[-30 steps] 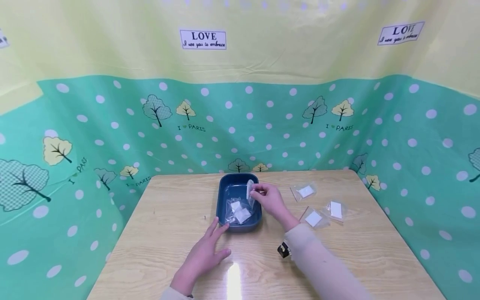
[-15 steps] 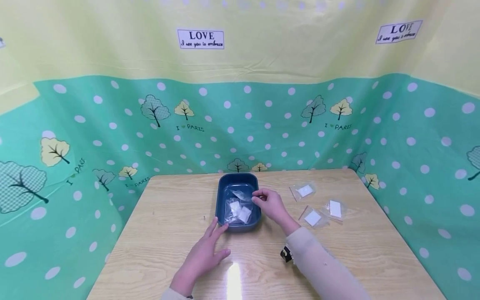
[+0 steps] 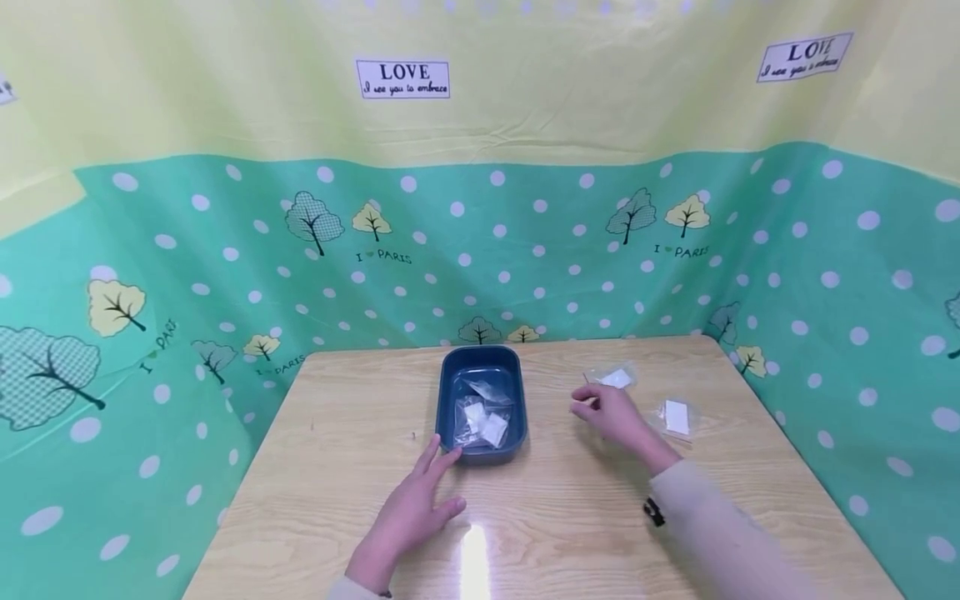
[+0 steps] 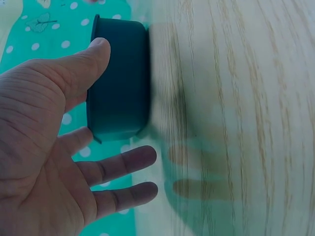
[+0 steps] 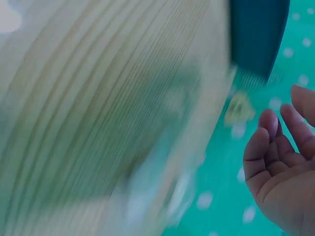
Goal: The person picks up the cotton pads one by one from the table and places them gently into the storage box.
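The right-hand clear bag (image 3: 677, 417) lies on the table (image 3: 352, 492) just beside your right hand (image 3: 621, 418), on its outer side; its white card's long axis runs away from you, with the reddish edge toward you. A far clear bag (image 3: 617, 377) sits just beyond that same hand's knuckles, partly covered in the head view. Both are nearer your right hand; your left hand (image 3: 412, 504) is well apart, across the table. Your right fingers are loosely curled, and you show nothing gripped in them; the right wrist view is blurred, so the pale smear below may be another bag. Your left fingers are spread, touching the near left corner of the blue box (image 3: 444, 400). That box lies to the left of your right hand, its long axis running away from you, with packed clear bags (image 3: 483, 425) inside.
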Action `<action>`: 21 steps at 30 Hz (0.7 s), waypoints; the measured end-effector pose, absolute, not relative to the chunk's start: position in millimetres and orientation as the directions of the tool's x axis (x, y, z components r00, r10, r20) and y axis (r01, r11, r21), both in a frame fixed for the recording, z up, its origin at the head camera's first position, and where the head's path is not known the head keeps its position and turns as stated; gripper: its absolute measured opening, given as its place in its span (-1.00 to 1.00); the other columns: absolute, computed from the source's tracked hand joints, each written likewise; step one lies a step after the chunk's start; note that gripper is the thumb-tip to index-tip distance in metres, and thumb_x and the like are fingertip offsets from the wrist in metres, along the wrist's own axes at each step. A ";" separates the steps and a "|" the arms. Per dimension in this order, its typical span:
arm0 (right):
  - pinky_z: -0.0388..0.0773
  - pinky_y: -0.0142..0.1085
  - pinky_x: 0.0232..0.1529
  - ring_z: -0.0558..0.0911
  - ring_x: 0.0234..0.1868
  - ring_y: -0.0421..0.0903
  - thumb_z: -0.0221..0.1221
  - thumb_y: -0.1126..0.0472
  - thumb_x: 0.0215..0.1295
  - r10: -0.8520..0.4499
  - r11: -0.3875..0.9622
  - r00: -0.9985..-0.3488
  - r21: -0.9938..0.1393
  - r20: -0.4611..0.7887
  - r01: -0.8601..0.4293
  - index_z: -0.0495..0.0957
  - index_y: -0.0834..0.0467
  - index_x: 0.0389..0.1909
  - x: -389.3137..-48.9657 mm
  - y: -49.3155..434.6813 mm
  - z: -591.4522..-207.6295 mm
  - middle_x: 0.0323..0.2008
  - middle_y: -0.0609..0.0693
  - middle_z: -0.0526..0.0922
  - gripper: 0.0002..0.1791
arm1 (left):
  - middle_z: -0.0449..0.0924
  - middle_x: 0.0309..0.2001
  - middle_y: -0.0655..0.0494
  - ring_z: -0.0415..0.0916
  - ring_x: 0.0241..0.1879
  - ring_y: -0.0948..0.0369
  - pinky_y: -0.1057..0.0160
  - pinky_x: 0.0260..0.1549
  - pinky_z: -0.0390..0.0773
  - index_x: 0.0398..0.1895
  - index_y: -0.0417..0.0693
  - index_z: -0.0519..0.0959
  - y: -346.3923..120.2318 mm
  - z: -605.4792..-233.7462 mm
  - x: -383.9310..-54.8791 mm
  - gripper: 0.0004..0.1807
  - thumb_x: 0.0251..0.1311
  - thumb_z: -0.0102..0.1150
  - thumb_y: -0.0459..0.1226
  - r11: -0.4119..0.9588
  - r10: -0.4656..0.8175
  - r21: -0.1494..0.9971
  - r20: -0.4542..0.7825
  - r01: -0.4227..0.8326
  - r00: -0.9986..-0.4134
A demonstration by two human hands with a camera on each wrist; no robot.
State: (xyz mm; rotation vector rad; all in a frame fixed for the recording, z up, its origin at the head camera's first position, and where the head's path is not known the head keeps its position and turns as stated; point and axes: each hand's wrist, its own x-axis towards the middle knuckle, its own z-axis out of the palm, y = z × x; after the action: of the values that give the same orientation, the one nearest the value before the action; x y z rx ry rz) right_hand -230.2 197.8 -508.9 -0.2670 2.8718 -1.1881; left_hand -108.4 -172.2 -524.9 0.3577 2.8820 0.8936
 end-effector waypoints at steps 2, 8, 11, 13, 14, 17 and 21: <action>0.78 -0.14 -0.13 0.76 -0.07 0.04 0.30 0.17 0.50 -0.164 0.754 -0.986 -0.642 0.019 -0.138 0.68 0.29 0.17 -227.2 222.5 -508.7 0.04 0.23 0.79 -0.65 | -0.09 0.77 -0.10 0.47 0.41 -0.38 -0.43 0.26 0.59 0.65 0.14 0.32 -172.0 -524.7 -107.7 -0.12 0.30 0.47 0.01 0.800 0.250 0.570 -0.027 0.190 -0.968; 0.77 -0.05 -0.15 0.74 -0.11 0.07 0.33 0.20 0.46 -0.134 0.863 -0.989 -0.499 -0.067 -0.083 0.68 0.30 0.17 -211.6 277.3 -513.8 0.07 0.29 0.76 -0.64 | -0.08 0.76 -0.12 0.48 0.40 -0.38 -0.42 0.25 0.60 0.64 0.14 0.33 -172.5 -524.2 -106.8 -0.12 0.30 0.47 0.00 0.801 0.250 0.565 -0.017 0.197 -0.968; 0.77 -0.01 -0.12 0.71 -0.12 0.03 0.37 0.24 0.39 -0.167 0.873 -0.981 -0.478 -0.101 -0.099 0.69 0.29 0.17 -202.6 289.6 -517.2 0.08 0.28 0.76 -0.62 | -0.07 0.76 -0.12 0.48 0.40 -0.38 -0.42 0.25 0.60 0.64 0.14 0.33 -173.2 -524.4 -106.6 -0.13 0.30 0.47 -0.01 0.805 0.246 0.560 -0.017 0.195 -0.969; 0.77 0.06 -0.04 0.73 -0.06 0.08 0.40 0.26 0.36 -0.195 0.876 -0.975 -0.467 -0.106 -0.125 0.69 0.27 0.18 -197.1 292.4 -519.2 0.10 0.27 0.76 -0.60 | -0.07 0.76 -0.12 0.48 0.40 -0.38 -0.42 0.24 0.60 0.64 0.14 0.33 -173.7 -524.4 -106.4 -0.13 0.30 0.47 -0.01 0.806 0.245 0.559 -0.017 0.194 -0.969; 0.76 0.12 0.03 0.73 -0.01 0.14 0.41 0.27 0.34 -0.205 0.879 -0.974 -0.456 -0.101 -0.138 0.70 0.25 0.17 -194.7 292.7 -520.7 0.11 0.26 0.76 -0.60 | -0.07 0.76 -0.11 0.48 0.40 -0.38 -0.42 0.24 0.61 0.64 0.14 0.33 -173.8 -524.4 -106.4 -0.13 0.30 0.47 -0.01 0.807 0.244 0.558 -0.018 0.193 -0.970; 0.70 0.24 0.18 0.72 0.15 0.27 0.44 0.24 0.33 -0.232 0.891 -0.970 -0.417 -0.076 -0.180 0.72 0.22 0.12 -190.4 292.2 -524.6 0.12 0.25 0.77 -0.63 | -0.07 0.76 -0.11 0.48 0.40 -0.38 -0.42 0.24 0.60 0.64 0.15 0.33 -173.9 -524.7 -106.6 -0.12 0.30 0.47 0.00 0.804 0.246 0.562 -0.018 0.194 -0.969; 0.69 0.23 0.21 0.74 0.13 0.26 0.44 0.16 0.35 -0.245 0.912 -0.967 -0.355 -0.072 -0.204 0.76 0.20 0.01 -189.7 290.6 -531.9 0.02 0.19 0.81 -0.71 | -0.07 0.76 -0.11 0.48 0.40 -0.38 -0.43 0.23 0.61 0.65 0.16 0.32 -172.8 -526.2 -107.2 -0.12 0.29 0.47 0.01 0.800 0.254 0.565 -0.015 0.202 -0.967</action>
State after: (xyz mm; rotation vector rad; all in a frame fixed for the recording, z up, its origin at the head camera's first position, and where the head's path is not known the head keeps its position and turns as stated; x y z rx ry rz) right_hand -189.7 290.6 -531.9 -0.3486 2.9590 -0.5314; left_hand -107.2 -172.8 -526.2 0.3674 2.8942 0.8933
